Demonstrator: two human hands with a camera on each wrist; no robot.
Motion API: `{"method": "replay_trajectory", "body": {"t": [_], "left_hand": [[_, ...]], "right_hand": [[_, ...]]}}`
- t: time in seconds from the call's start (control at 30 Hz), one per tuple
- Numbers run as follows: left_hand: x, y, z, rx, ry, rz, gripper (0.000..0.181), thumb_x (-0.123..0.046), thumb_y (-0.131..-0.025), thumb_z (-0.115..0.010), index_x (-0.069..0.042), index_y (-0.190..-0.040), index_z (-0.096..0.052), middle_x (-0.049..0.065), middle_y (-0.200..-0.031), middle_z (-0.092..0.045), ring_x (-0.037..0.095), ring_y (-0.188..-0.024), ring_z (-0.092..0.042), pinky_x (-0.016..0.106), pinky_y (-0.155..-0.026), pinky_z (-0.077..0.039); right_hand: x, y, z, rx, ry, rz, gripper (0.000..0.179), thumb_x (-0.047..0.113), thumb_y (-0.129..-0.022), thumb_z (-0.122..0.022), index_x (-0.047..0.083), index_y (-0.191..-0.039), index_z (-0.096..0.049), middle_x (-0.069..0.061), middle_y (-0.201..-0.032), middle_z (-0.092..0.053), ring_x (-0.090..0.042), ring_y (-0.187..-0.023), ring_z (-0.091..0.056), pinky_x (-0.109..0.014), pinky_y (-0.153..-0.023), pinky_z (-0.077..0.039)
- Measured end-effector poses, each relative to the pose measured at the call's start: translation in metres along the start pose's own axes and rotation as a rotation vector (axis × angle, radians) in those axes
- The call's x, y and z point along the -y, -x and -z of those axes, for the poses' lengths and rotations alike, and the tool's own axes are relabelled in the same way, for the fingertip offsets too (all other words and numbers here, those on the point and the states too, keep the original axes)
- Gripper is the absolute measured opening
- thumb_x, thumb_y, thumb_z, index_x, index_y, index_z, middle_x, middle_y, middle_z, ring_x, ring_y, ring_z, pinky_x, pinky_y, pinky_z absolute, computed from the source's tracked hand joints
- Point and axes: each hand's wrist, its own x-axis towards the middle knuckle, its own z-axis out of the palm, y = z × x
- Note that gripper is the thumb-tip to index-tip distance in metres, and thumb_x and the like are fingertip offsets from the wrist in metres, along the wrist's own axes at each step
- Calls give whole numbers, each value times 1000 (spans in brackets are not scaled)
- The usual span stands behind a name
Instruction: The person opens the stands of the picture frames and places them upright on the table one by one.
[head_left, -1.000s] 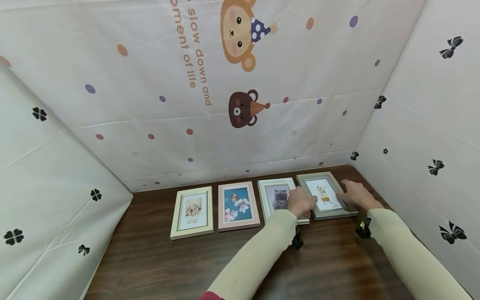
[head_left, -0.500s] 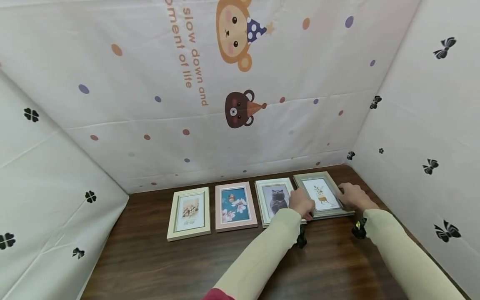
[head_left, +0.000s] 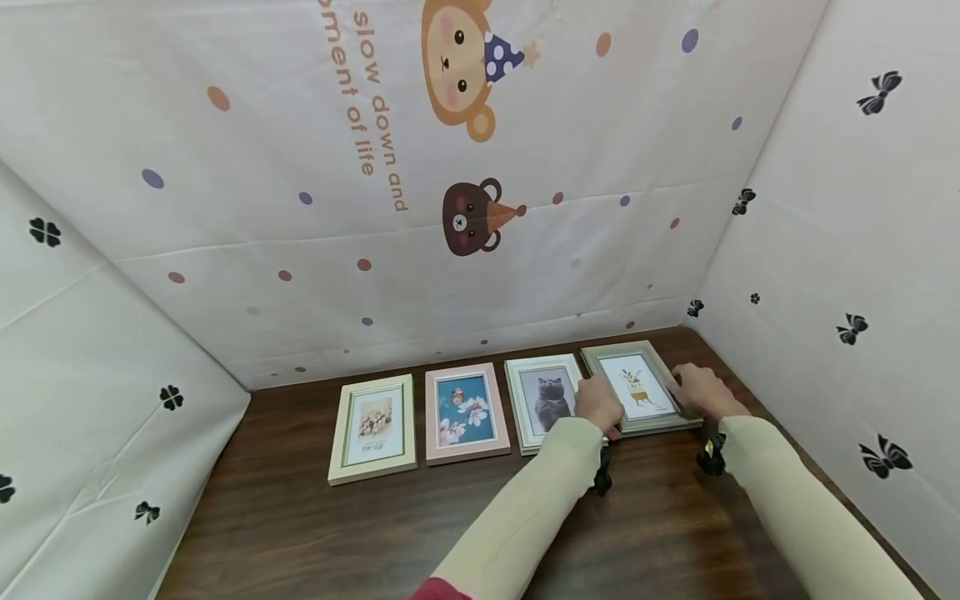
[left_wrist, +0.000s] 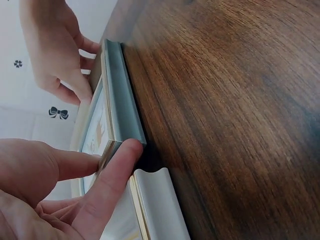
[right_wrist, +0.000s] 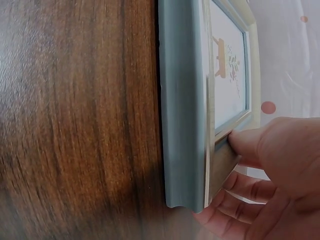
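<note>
A grey-green picture frame with a plant drawing lies face up at the right end of a row. My left hand pinches its near left corner; in the left wrist view the thumb lies on the face and a finger presses the corner's side. On the opposite side my right hand grips the right edge. Its thumb is on the border in the right wrist view, the other fingers curled at the side. A white frame with a grey cat lies just left, partly hidden by my left hand.
Further left lie a pink frame with blossoms and a cream frame with a flower picture. They rest on a dark wooden table. Printed white cloth stands behind and along both sides.
My right hand has drawn in onto the grey-green frame's right edge, and the left hand has settled at its left corner. The frames keep their places; the head view has shifted slightly.
</note>
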Motion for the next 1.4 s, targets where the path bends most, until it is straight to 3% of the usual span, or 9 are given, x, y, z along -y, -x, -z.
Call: {"method": "replay_trajectory", "body": {"t": [0.43,0.93,1.07,1.17,1.3,1.4], "left_hand": [[2,-3,-2,13,-9,0,20,0,-87,-75,-5,-71,-63,13,-50,-57,19,-29,-55,30,-33,-46],[3,-2,-6,-11,-46,-62,11,-2,-88,-74,-4,-79,-67,11,-52,-57,17,-27,-52,29,-31,-44],[1,2,-2,-30,-53,-72,17,-3,-87,-75,-4,-71,-67,9,-48,-55,16,-27,-52,29,-31,-43],[0,4,1,-44,-60,-85,31,-3,-86,-74,-8,-58,-60,5,-44,-52,15,-29,-51,28,-31,-42],[0,7,3,-62,-92,-113,43,-7,-88,-73,-14,-54,-48,0,-43,-45,15,-34,-45,29,-35,-38],[1,8,3,-65,-84,-113,47,-11,-90,-73,-16,-54,-43,0,-45,-42,16,-38,-41,31,-37,-37]], "right_hand": [[8,4,3,11,-11,-36,41,16,-106,-52,-16,-130,-52,-33,-113,-62,-35,-84,-60,-53,-72,-53],[11,3,4,0,23,-30,26,12,-103,-53,-11,-110,-63,-16,-84,-61,-29,-72,-56,-40,-60,-46],[12,4,7,-40,36,-13,25,13,-104,-53,-9,-110,-63,-17,-86,-63,-30,-72,-56,-42,-60,-46],[14,5,10,-79,44,-4,29,14,-104,-53,-10,-118,-61,-24,-96,-66,-32,-76,-58,-46,-62,-47],[14,6,12,-121,43,-12,38,16,-105,-52,-12,-132,-55,-33,-116,-62,-38,-84,-61,-51,-65,-50],[12,6,13,-152,40,-17,40,17,-106,-50,-11,-134,-52,-34,-119,-61,-40,-87,-62,-52,-66,-50]]}}
